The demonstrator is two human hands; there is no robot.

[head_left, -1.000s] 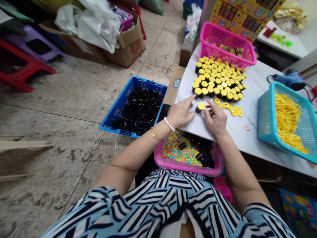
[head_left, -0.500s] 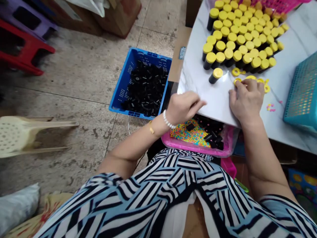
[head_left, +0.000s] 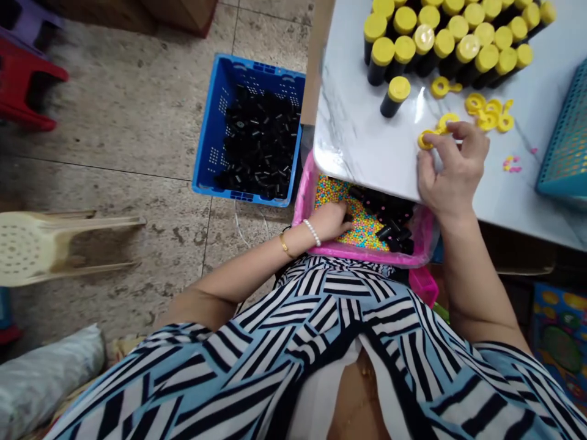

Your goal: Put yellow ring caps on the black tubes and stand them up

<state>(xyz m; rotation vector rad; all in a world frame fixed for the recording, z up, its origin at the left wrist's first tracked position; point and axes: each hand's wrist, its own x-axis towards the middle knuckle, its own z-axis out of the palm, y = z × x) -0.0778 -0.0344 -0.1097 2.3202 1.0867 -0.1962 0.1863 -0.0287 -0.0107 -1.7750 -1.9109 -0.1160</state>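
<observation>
My left hand (head_left: 331,221) reaches down into the pink tray (head_left: 300,198), among small coloured beads (head_left: 367,235); its fingers curl at a black piece, partly hidden. On the white table my right hand (head_left: 454,165) pinches a yellow ring-shaped cap (head_left: 426,140) near the table's front part. Another yellow cap (head_left: 448,122) lies against its fingertips. One black tube with a yellow lid (head_left: 398,90) stands apart from the rows of similar tubes (head_left: 443,46) behind it. Several loose yellow caps (head_left: 490,114) lie to the right of them.
A blue crate (head_left: 202,146) of black pieces stands on the floor left of the table (head_left: 362,146). A teal basket (head_left: 566,146) is at the table's right. Tiny pink pieces (head_left: 512,164) lie near it. A cream stool (head_left: 27,247) is at far left.
My left hand has moved down from beside the table edge into the pink tray. My right hand has drawn a yellow cap slightly away from the others. The view has shifted.
</observation>
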